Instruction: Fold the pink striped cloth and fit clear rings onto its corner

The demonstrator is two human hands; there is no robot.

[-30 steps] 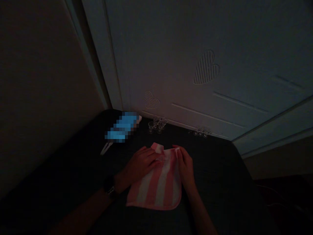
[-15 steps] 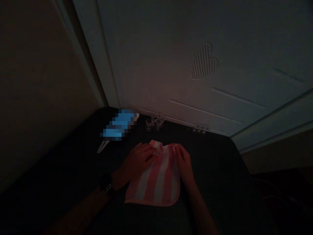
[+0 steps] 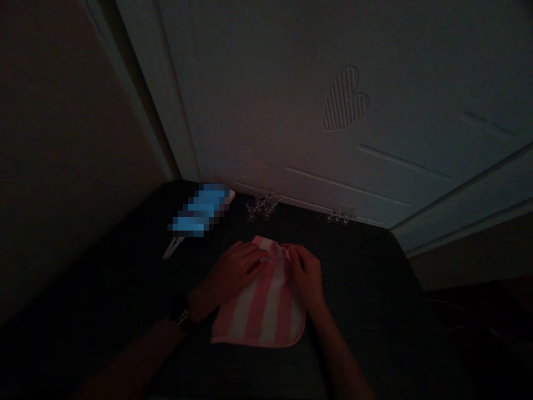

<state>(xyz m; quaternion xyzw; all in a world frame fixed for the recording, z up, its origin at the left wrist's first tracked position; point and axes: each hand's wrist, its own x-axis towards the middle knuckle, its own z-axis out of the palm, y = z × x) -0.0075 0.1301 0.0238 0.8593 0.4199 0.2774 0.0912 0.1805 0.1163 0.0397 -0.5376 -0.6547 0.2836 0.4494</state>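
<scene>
A pink and white striped cloth [image 3: 266,308] lies on a dark table [image 3: 375,311] in a dim room. My left hand [image 3: 235,269] rests on the cloth's far left part, fingers curled down onto something small and clear that I cannot make out. My right hand [image 3: 306,275] lies on the far right part and gathers the top corner inward, fingers bent over the fabric. A watch [image 3: 181,316] sits on my left wrist.
Small clear glasses [image 3: 260,205] stand in a cluster at the table's back edge, with a second cluster [image 3: 339,218] further right. A blurred blue object [image 3: 200,211] lies at the back left, a pale thin item [image 3: 172,247] beside it. A white panelled door [image 3: 333,111] rises behind.
My right hand has slid left, drawing the cloth's top right corner toward my left hand. The cloth's far edge is now more bunched. The left hand has barely moved.
</scene>
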